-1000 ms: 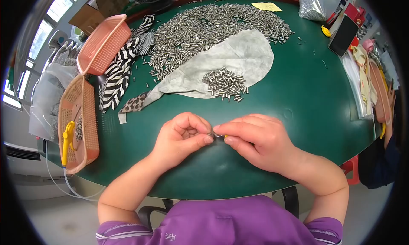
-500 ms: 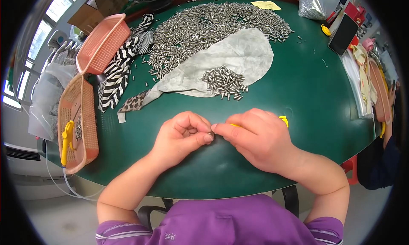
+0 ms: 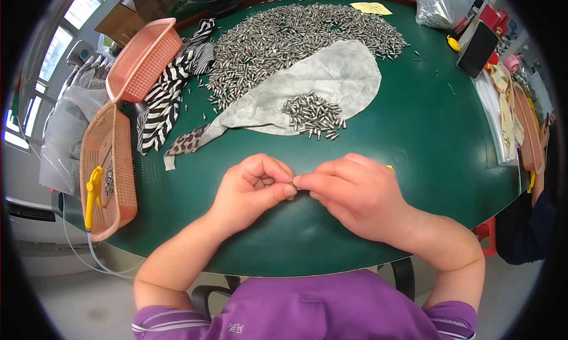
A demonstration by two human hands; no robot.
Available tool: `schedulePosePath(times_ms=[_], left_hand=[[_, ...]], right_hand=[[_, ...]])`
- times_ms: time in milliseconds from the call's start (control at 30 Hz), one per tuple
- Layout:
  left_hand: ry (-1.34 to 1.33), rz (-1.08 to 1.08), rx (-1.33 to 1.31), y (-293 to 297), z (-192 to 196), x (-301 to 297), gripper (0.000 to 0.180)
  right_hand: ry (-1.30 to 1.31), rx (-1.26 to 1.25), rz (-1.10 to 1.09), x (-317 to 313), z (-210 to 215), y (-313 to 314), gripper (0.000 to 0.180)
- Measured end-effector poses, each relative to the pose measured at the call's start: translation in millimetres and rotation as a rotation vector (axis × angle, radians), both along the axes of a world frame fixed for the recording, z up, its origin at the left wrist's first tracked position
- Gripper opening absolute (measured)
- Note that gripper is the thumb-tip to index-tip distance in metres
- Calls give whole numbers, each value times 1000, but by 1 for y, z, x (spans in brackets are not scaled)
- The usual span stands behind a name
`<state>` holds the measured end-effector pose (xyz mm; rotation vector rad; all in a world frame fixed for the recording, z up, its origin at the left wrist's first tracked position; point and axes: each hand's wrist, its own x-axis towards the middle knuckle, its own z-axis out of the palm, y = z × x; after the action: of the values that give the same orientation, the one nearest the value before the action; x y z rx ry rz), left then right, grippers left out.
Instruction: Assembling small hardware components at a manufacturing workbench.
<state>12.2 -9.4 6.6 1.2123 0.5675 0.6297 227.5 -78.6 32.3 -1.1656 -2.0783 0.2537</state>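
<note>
Head view is showing two bare hands meeting over the near edge of a round green table; left hand is curling its fingers inward, thumb and forefinger pinching one end of a small metal pin; right hand is closing its fingertips on the other end, with a sliver of something yellow peeking out behind it; one small heap of metal pins is lying on one grey cloth, well apart from the hands; one far larger spread of pins is covering the far side, too many to count; two pink mesh baskets are sitting at the left, the nearer one holding a yellow tool; one striped black-and-white cloth is lying beside them; one dark phone is resting at the right; windows are lighting the room at far left.
</note>
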Motion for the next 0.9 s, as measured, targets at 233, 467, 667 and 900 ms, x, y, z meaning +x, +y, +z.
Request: schedulePosePath(times_ms=[233,467,667,900], left_hand=[[-87,-14,15,0,-5,-1,14],[-72,6,11,-1,-5,-1,16],[-12,14,11,-1,0,0,13],[-41,19,-17,-1,-1,0,12]], right_hand=[[44,31,-60,1,-4,5,28],[207,-88,52,-2,-6,3,23],[146,-83,28,-2,-3,2,23],[245,-120,42,-3,-8,2,21]])
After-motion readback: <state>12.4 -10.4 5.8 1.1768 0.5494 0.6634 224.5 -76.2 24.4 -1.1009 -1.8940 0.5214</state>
